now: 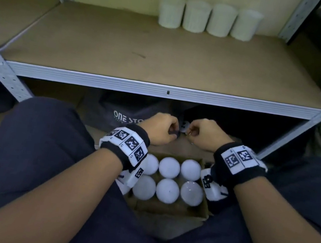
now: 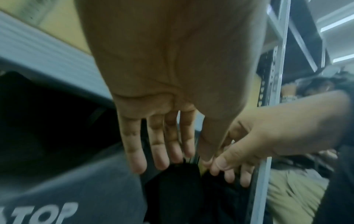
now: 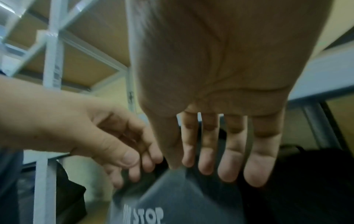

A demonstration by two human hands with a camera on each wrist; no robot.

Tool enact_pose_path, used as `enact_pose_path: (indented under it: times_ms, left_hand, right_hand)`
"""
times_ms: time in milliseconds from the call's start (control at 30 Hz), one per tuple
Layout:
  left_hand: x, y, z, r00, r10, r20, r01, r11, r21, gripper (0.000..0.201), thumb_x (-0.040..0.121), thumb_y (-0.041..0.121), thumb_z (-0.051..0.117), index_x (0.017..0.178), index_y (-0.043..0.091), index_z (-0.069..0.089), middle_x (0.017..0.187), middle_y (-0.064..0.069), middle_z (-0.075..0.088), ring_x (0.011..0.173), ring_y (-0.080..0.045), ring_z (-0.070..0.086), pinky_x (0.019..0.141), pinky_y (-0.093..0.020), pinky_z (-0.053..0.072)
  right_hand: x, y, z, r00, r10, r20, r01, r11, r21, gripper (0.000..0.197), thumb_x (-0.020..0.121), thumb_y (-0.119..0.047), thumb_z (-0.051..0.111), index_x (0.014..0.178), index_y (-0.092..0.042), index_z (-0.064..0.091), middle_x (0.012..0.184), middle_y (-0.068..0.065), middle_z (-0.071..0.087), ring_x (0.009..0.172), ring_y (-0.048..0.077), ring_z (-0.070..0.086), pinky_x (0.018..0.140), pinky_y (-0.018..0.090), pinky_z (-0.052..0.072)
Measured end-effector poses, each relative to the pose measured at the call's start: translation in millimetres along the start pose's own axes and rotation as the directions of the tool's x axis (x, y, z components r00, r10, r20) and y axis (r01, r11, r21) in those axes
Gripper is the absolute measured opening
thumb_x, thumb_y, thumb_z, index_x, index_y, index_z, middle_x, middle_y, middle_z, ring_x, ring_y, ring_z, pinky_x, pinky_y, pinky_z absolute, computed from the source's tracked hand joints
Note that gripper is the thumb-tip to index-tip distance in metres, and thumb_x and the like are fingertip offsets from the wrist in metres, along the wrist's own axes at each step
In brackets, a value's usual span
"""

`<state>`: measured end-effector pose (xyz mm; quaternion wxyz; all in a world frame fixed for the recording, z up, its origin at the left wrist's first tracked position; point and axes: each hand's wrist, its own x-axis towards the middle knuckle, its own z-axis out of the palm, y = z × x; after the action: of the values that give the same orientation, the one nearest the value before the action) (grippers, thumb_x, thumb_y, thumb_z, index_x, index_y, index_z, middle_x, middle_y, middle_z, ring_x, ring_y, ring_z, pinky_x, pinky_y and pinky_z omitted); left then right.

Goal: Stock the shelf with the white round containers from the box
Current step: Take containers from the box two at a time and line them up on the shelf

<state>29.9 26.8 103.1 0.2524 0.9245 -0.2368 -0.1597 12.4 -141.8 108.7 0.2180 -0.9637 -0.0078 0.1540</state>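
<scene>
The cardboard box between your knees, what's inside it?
The cardboard box holds white round containers, seen from above in two rows; six tops show. The wrist bands cover both ends, so more may be hidden. What lies beneath them cannot be seen.

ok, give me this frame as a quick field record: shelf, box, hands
shelf: four white round containers upright in a row at back right
box: open, on the floor between the knees; six white containers visible, two rows of three
left hand: beyond the box, fingers relaxed, no container held
right hand: beside the left, no container held
grey bag: under the shelf, printed text
</scene>
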Motion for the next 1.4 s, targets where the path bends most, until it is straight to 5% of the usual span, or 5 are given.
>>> enact_pose_path:
  times_ms: [200, 433, 567, 1067, 1400]
  left_hand:
    - [27.7, -20.2, 69.0, 0.963, -0.091, 0.253, 0.075, 0.995, 0.073, 0.028, 0.083, 0.018, 0.062, 0.110, 0.012, 0.063, 0.108, -0.009, 0.066, 0.101, -0.027, 0.063, 0.088, -0.034, 0.052]
    - [47.7, -46.2, 146.5, 0.879, -0.165, 0.447, 0.121, 0.985, 0.127, 0.042, 0.087, 0.017, 0.061, 0.127, 0.008, 0.052, 0.130, -0.011, 0.056, 0.117, -0.028, 0.055, 0.095, -0.032, 0.044]
    - [53.6, -57.2, 184.4, 0.839, -0.197, 0.507, 0.156, 0.980, 0.122, 0.054, 0.083, 0.021, 0.068, 0.132, 0.008, 0.049, 0.134, -0.013, 0.052, 0.121, -0.028, 0.052, 0.100, -0.034, 0.044]
    - [51.6, -73.2, 258.0, 0.838, -0.272, 0.472, 0.188, 0.958, 0.219, 0.075, 0.066, 0.046, 0.074, 0.130, 0.029, 0.038, 0.128, -0.006, 0.034, 0.119, -0.034, 0.037, 0.099, -0.048, 0.040]
    - [44.8, -70.4, 273.7, 0.887, -0.247, 0.391, 0.081, 0.916, 0.394, 0.061, 0.057, 0.039, 0.083, 0.108, 0.020, 0.057, 0.113, -0.009, 0.051, 0.077, -0.033, 0.062, 0.063, -0.040, 0.057]
  right_hand:
    - [8.9, 41.6, 63.4, 0.961, 0.145, 0.234, -0.117, 0.985, -0.130, 0.028, 0.087, -0.012, 0.058, 0.113, -0.010, 0.065, 0.118, 0.012, 0.062, 0.109, 0.028, 0.059, 0.090, 0.033, 0.049]
    - [11.4, 77.7, 96.7, 0.914, 0.257, 0.313, -0.221, 0.964, -0.147, 0.028, 0.089, -0.011, 0.056, 0.116, -0.014, 0.065, 0.117, 0.006, 0.059, 0.116, 0.027, 0.055, 0.084, 0.023, 0.035]
    - [17.2, 98.5, 131.8, 0.885, 0.289, 0.365, -0.258, 0.957, -0.133, 0.041, 0.090, -0.012, 0.057, 0.130, -0.007, 0.052, 0.136, 0.013, 0.049, 0.125, 0.029, 0.049, 0.102, 0.033, 0.042]
    - [35.0, 143.5, 219.9, 0.829, 0.439, 0.347, -0.357, 0.892, -0.277, 0.062, 0.074, -0.033, 0.070, 0.126, -0.019, 0.040, 0.135, 0.012, 0.029, 0.122, 0.043, 0.038, 0.094, 0.049, 0.045]
    - [27.3, 141.4, 237.7, 0.886, 0.414, 0.212, -0.338, 0.886, -0.318, 0.052, 0.085, -0.025, 0.059, 0.133, -0.020, 0.040, 0.137, 0.015, 0.033, 0.115, 0.038, 0.045, 0.093, 0.045, 0.039]
